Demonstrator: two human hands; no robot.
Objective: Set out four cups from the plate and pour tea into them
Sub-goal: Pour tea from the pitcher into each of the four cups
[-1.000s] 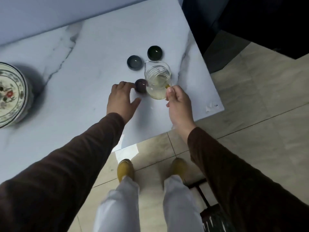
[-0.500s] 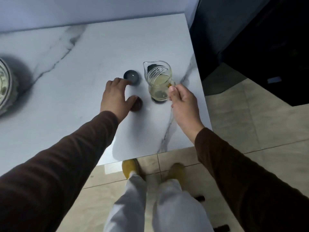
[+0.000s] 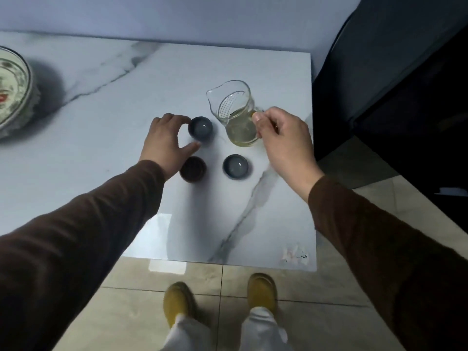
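Three small cups stand on the white marble table (image 3: 228, 224): a blue-grey cup (image 3: 200, 127) at the back, a brown cup (image 3: 193, 169) in front of it, and a second blue-grey cup (image 3: 235, 166) to the right. My left hand (image 3: 164, 140) curls around the back cup, with fingertips on its left rim and the thumb at its near side. My right hand (image 3: 283, 140) grips the handle of a glass pitcher (image 3: 235, 115) holding pale yellow tea, just right of the back cup. The pitcher's spout points left.
A patterned plate (image 3: 12, 89) sits at the table's far left edge of view. The table's right edge runs close beside my right hand, with dark furniture (image 3: 392, 84) beyond it. A wall backs the table. Tiled floor and my yellow shoes lie below.
My left hand has left the brown cup and reached to the back blue-grey cup. The pitcher, still in my right hand, now sits further back, uncovering the right blue-grey cup.
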